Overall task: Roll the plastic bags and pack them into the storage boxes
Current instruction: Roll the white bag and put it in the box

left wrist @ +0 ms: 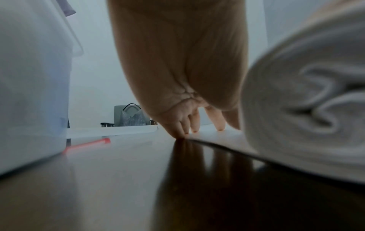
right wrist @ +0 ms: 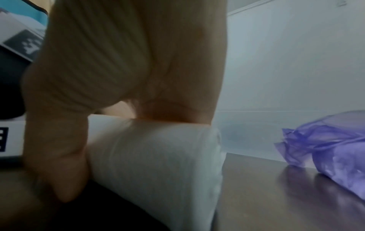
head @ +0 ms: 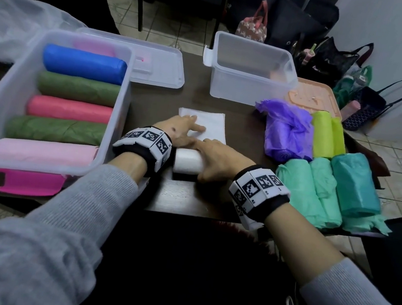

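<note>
A white plastic bag lies on the dark table (head: 150, 99), its near half wound into a roll (head: 187, 162) and its far half a flat strip (head: 213, 126). My left hand (head: 185, 127) presses that strip with straight fingers (left wrist: 185, 123). My right hand (head: 219, 160) lies over the roll (right wrist: 158, 156), palm on top and thumb (right wrist: 59, 156) hooked down its near side. In the left wrist view the roll's spiral end (left wrist: 306, 109) fills the right side. The left storage box (head: 121, 106) holds several coloured rolls. The far box (head: 252, 44) holds no rolls.
Loose purple bags (head: 287, 133) (right wrist: 335, 148), yellow-green rolls (head: 325, 133), mint green rolls (head: 317, 190) and a teal roll (head: 354, 182) crowd the table's right side. A clear lid (head: 162, 68) and an orange lid (head: 312, 95) lie at the back. A magenta bag (head: 30, 181) sticks out under the left box.
</note>
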